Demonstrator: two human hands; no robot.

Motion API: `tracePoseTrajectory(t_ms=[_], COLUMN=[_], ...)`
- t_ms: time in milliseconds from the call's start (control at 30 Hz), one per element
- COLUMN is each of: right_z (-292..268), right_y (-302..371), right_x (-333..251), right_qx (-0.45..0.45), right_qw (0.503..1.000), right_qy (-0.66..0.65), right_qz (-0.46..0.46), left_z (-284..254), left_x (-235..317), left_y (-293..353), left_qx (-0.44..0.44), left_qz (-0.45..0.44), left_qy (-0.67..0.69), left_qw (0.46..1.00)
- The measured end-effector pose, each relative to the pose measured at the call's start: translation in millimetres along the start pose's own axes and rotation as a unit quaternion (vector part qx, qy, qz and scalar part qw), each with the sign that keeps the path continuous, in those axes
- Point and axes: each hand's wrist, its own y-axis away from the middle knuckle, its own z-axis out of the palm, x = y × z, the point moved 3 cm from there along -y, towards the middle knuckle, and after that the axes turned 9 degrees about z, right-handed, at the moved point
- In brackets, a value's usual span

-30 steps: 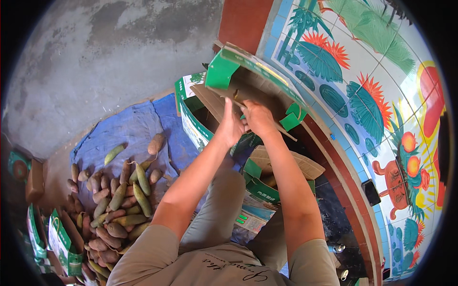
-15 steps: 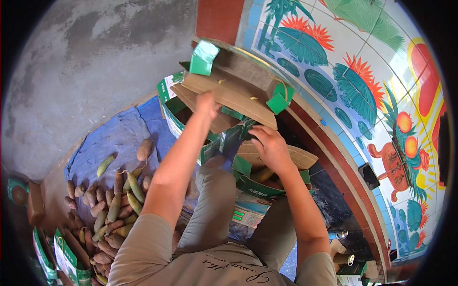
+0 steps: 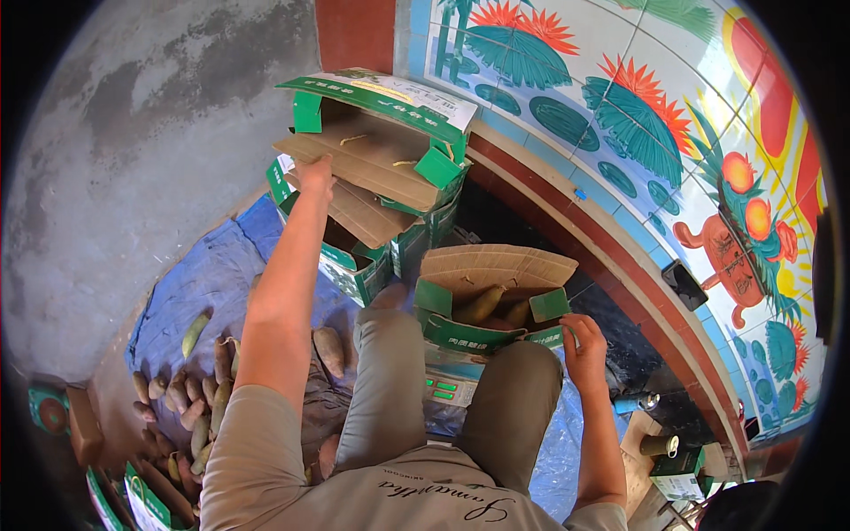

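My left hand (image 3: 314, 174) is closed on the front cardboard flap of an open green-and-white box (image 3: 376, 164), which rests on top of other boxes. The far lid is raised, and two small cord loops show on the brown inner flap. My right hand (image 3: 584, 347), fingers bent, is at the right corner of a second open green box (image 3: 474, 334) and appears to grip it. Long, brownish-green produce (image 3: 482, 305) lies inside that box. It stands on a scale with a green-lit display (image 3: 450, 390), in front of my knees.
Below the top box are more open green boxes (image 3: 354, 274). Elongated brown and green produce (image 3: 199, 416) is heaped on a blue tarp (image 3: 208, 274) at left. Folded boxes (image 3: 146, 500) stand lower left. A phone (image 3: 684, 285) lies by the painted tile wall; a can (image 3: 660, 445) is lower right.
The upper box has settled onto the stack, its lid now raised at the back. My right hand has left it and moved down to the right corner of the box on the scale.
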Motion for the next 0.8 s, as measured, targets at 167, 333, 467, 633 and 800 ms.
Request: tracePoseTrajectory(t_ms=[167,333,467,633,800], right_z=[2.8,30.5,45.1,56.2,76.4], right_y=[2.3,2.1,4.4,-6.1,-30.3], right_x=[9.1,15.4,29.4,33.3,35.3], right_qx=[0.021,-0.005,-0.037,-0.032,-0.017], right_qw=[0.999,0.998,0.994,0.991,0.997], right_qy=[0.025,0.055,0.096,0.120,0.073], right_qz=[0.010,-0.005,-0.026,-0.041,-0.023], left_z=[12.6,1.7,19.8,31.9,39.1], left_x=[0.2,1.8,7.4,14.8,-16.6], left_y=[41.6,89.9,182.8,280.1,295.2], left_qx=[0.020,-0.013,-0.226,-0.586,-0.607], left_qz=[0.015,0.234,0.238,0.227,0.246], left_qy=[-0.004,-0.125,-0.217,-0.285,-0.352], left_qw=[1.000,0.964,0.919,0.723,0.668])
